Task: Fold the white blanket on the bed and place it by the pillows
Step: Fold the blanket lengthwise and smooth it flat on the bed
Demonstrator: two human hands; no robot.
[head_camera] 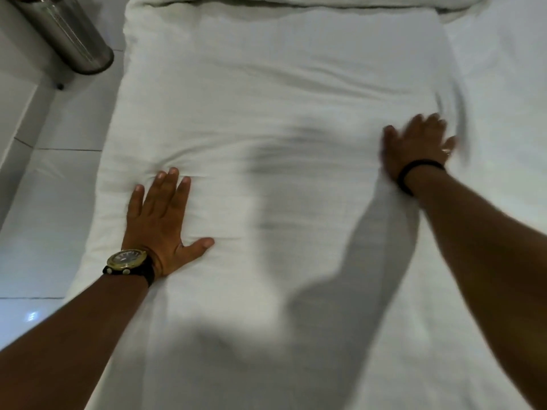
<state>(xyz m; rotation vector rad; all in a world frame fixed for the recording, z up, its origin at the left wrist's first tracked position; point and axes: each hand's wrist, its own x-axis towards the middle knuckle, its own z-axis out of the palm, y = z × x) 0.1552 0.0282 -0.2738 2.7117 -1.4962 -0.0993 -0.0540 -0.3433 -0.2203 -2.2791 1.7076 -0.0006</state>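
Head view: two flat hands on a folded white blanket

At far left, a metal bin (63, 31) is seen on the tiled floor (44, 202). The left hand (161, 223), fingers spread and gripping nothing, is pressed flat near the left edge of the white blanket (272, 99). The blanket is laid as a long band on the bed (503, 84), its long axis running away from the person toward what is judged to be the pillows (296, 1). The right hand (417, 146), blurred, is laid open at the right edge, slightly farther forward, holding nothing.
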